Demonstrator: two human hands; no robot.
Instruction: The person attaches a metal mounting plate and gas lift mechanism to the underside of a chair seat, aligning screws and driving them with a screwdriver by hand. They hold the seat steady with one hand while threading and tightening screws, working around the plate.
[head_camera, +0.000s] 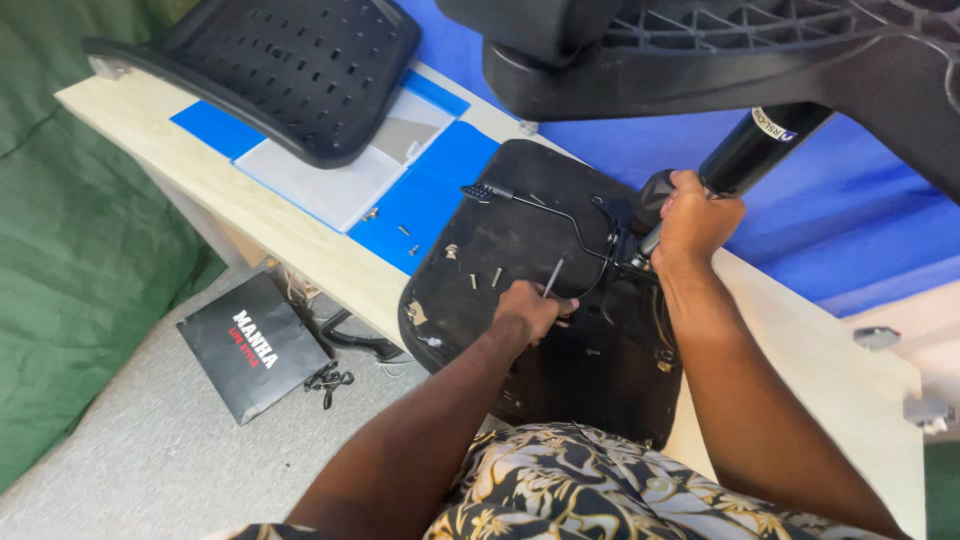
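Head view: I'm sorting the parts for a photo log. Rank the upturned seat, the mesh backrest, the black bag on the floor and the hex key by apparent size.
1. Upturned seat
2. Mesh backrest, close to the seat; partly cropped, so unsure
3. Black bag, though it lies farther down on the floor
4. Hex key, in the left hand

Both forearms are bare from elbow to wrist, the left hand (530, 308) and right hand (694, 218) wear no gloves, rings or watch, and below the arms shows a black garment (590, 480) printed with pale cream leaves and flowers.
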